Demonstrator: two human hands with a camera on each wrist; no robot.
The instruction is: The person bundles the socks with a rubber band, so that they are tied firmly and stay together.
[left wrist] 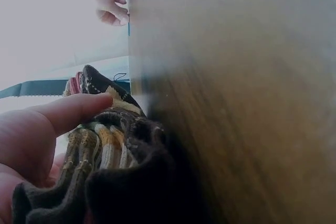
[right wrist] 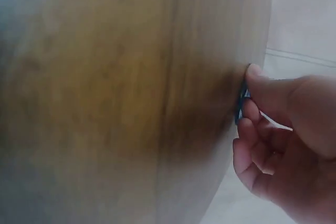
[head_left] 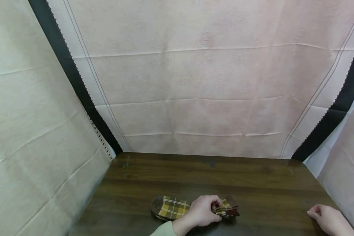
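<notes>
Yellow-and-brown plaid socks (head_left: 173, 207) lie on the table, their dark rounded end at the left. My left hand (head_left: 204, 211) reaches across them and grips their gathered right part (head_left: 228, 209). The left wrist view shows several folded knit layers (left wrist: 107, 148) bunched beside the thumb, in dark brown, cream and yellow with a bit of red. Out at the table's right edge, my right hand (head_left: 330, 219) pinches a thin blue loop, like a rubber band (right wrist: 242, 100), between thumb and fingertips.
The dark wooden table (head_left: 206, 173) has rounded far corners. Pale creased fabric walls (head_left: 212, 78) enclose it at the back and both sides, with black strips (head_left: 76, 78) along the corners. The right wall stands close to my right hand.
</notes>
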